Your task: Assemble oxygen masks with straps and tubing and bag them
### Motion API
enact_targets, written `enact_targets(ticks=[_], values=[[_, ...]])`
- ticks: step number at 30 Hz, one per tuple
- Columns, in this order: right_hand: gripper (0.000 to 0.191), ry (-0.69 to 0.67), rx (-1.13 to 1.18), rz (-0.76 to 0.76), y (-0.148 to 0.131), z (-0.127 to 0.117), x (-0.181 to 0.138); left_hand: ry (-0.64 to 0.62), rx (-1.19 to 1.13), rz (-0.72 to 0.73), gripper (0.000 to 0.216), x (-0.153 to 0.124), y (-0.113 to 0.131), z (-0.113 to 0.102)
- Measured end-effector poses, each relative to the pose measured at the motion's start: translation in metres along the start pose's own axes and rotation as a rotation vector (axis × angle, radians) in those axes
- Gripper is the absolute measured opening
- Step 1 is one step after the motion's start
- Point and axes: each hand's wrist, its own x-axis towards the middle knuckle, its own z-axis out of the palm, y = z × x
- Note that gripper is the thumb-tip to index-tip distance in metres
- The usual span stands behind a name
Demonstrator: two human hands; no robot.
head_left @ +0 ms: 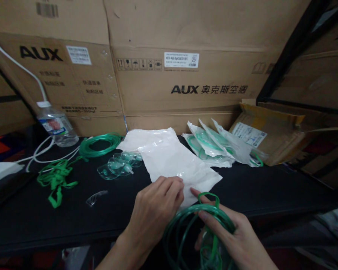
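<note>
Gripping a green coil in my right hand, I'm clasping its tubes between thumb and fingers at the table's near edge. A green strap is hanging within the bundle, and some clear plastic is showing there, partly hidden. My left hand is resting with curled fingers on the near end of a white pouch; I cannot tell whether they're pinching it. The pouch is stretching away from me across the black table. To my left, a clear scrap is lying alone, loose green straps are bunching beyond it, and clear masks are sitting near the pouch. Farther back, a second coil is lying near a bottle. On the right, filled packs are leaning together beside a carton. Large AUX boxes are standing behind everything.
</note>
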Motion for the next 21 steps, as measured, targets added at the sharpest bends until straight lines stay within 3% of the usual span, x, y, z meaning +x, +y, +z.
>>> enact_targets(ticks=[6,15,21], values=[[0.058,0.000,-0.008,0.091,0.007,0.001,0.002,0.141,-0.106,0.061,0.011,-0.002,0.000,-0.003],[0.047,0.021,0.120,0.185,-0.007,0.005,-0.002,-0.034,-0.543,-0.340,0.011,0.006,0.000,-0.009],[0.062,0.060,0.167,0.172,-0.008,0.005,0.002,-0.031,-0.611,-0.481,0.010,0.008,0.000,-0.017]])
